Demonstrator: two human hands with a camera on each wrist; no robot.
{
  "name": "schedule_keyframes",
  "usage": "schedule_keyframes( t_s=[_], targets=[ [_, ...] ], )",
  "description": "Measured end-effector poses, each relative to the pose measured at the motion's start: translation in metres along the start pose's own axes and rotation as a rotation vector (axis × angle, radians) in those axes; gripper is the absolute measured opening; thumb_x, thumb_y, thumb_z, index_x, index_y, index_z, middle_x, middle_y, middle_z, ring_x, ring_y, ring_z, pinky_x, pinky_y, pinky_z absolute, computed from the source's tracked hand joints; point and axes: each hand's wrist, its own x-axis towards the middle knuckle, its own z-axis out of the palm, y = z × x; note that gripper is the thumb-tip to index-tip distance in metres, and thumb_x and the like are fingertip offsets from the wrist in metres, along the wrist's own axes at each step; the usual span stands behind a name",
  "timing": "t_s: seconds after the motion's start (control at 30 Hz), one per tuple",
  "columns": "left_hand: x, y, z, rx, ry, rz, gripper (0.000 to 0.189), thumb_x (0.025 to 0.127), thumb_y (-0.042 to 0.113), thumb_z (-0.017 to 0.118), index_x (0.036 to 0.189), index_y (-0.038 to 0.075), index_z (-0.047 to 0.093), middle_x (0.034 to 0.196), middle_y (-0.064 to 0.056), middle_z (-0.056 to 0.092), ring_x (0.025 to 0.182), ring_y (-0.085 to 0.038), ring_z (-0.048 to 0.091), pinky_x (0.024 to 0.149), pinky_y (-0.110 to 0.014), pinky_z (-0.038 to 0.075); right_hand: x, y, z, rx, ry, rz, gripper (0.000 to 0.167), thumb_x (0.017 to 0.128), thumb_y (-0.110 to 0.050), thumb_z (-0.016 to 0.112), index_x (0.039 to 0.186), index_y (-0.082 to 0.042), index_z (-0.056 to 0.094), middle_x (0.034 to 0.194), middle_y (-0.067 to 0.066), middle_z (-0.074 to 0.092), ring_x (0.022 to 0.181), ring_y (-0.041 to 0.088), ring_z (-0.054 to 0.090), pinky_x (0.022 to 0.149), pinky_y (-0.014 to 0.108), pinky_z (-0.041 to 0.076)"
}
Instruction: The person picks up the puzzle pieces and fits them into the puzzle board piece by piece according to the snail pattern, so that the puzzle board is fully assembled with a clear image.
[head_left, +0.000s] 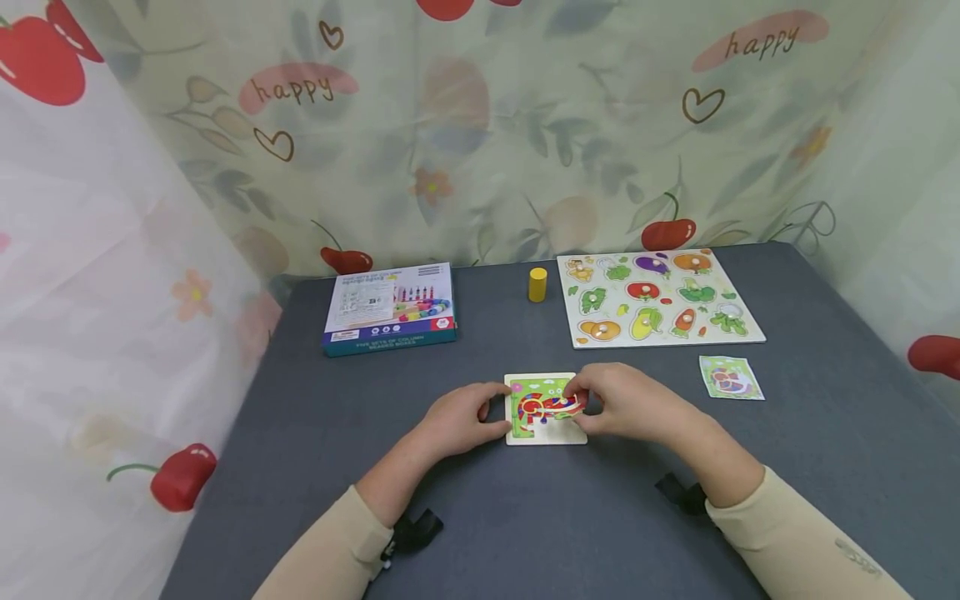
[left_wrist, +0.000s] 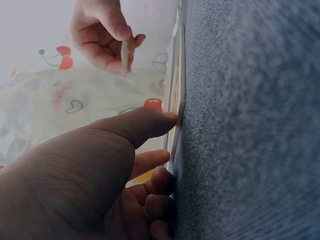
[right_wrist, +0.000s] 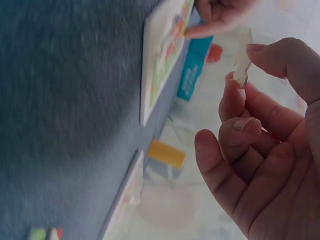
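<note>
A small square picture puzzle board point(head_left: 557, 433) with a red and green design lies in front of me. Its lower right part shows bare pale base. My left hand point(head_left: 465, 419) touches the board's left edge with thumb and index finger; in the left wrist view its other fingers bend near the tabletop. Above the board's right side, my right hand point(head_left: 633, 402) pinches a thin puzzle piece point(right_wrist: 242, 60) between thumb and fingertips. The right wrist view shows that piece edge-on, raised off the board; its printed face is mostly hidden there.
On the dark grey table point(head_left: 480, 525), a flat box point(head_left: 390, 308) lies back left. A yellow cylinder point(head_left: 537, 285) stands behind the puzzle. At back right is a vegetable puzzle board point(head_left: 660, 304), with a small printed packet or card point(head_left: 732, 379) in front of it.
</note>
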Motion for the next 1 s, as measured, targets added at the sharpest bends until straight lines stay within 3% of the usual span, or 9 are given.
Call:
schedule_keyframes(
  t_s=[0.37,0.6,1.0],
  targets=[
    [0.001,-0.003,0.001,0.010,0.005,0.002,0.055,0.094,0.043,0.074,0.143,0.021,0.061,0.076,0.001,0.050,0.066,-0.014,0.046,0.060,-0.032,0.033,0.015,-0.009,0.019,-0.028,-0.065,-0.020,0.023,0.086,-0.015,0.083,0.107,-0.006,0.078,0.087,-0.008,0.062,0.074,0.009,0.053,0.069,0.029,0.045],
    [0.003,-0.004,0.003,0.015,0.006,0.006,0.055,0.094,0.043,0.074,0.143,0.022,0.061,0.076,0.002,0.051,0.066,-0.014,0.047,0.060,-0.031,0.033,0.019,-0.010,0.026,-0.048,-0.096,0.008,0.025,0.086,-0.017,0.084,0.108,-0.005,0.078,0.087,-0.006,0.062,0.074,0.009,0.052,0.071,0.029,0.045],
    [0.003,-0.004,0.003,0.007,0.010,0.014,0.055,0.094,0.043,0.073,0.143,0.021,0.061,0.076,0.001,0.050,0.067,-0.014,0.047,0.061,-0.031,0.033,0.025,-0.005,0.034,-0.087,-0.112,-0.037,0.019,0.085,-0.017,0.084,0.101,-0.009,0.080,0.087,-0.005,0.066,0.072,0.009,0.053,0.070,0.030,0.047]
  ],
)
